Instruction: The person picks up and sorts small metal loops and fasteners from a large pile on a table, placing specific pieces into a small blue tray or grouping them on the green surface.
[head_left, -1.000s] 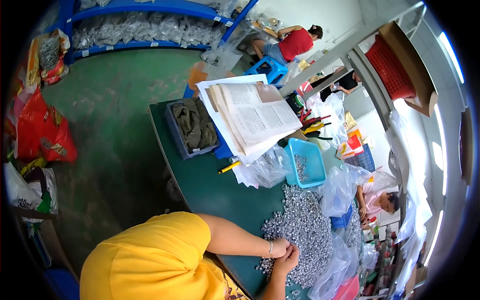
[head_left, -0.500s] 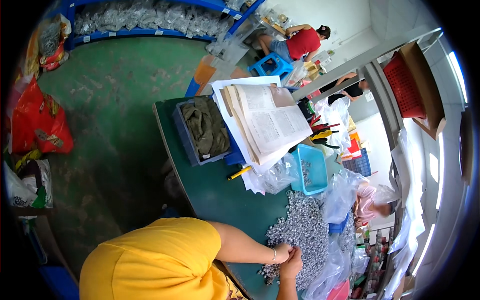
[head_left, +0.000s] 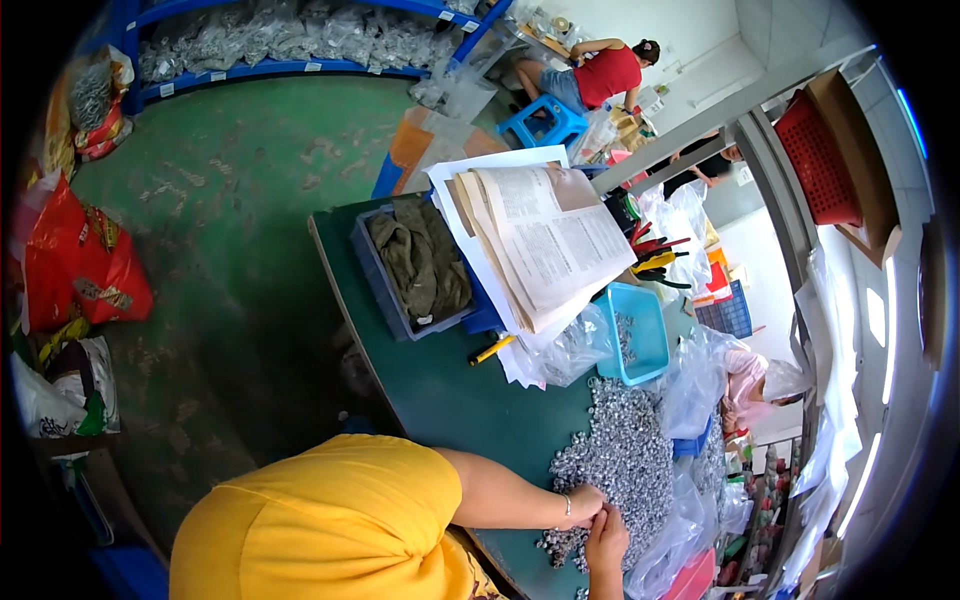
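My left hand (head_left: 583, 507), with a bracelet at the wrist, reaches over from a yellow-sleeved arm. Its fingers are closed and meet those of my right hand (head_left: 606, 540), which rises from the lower edge, also closed. Whatever lies between the fingertips is too small to make out. Both hands are over the near part of a large heap of small, shiny silver metal pieces (head_left: 615, 450) on the green tabletop (head_left: 450, 410). At the heap's far end stands a light blue plastic tray (head_left: 655, 372) with a few similar pieces inside.
Beyond lie stacked papers (head_left: 560, 240), a bin of dark cloth (head_left: 415, 260), a yellow marker (head_left: 492, 349) and pliers (head_left: 655, 262). Clear plastic bags (head_left: 690, 385) flank the heap. A red sack (head_left: 85, 265) sits on the floor at left. Several other people sit farther off.
The whole view has shifted slightly, so the table and hands appear a little farther right. Both hands stay together at the heap, fingers closed.
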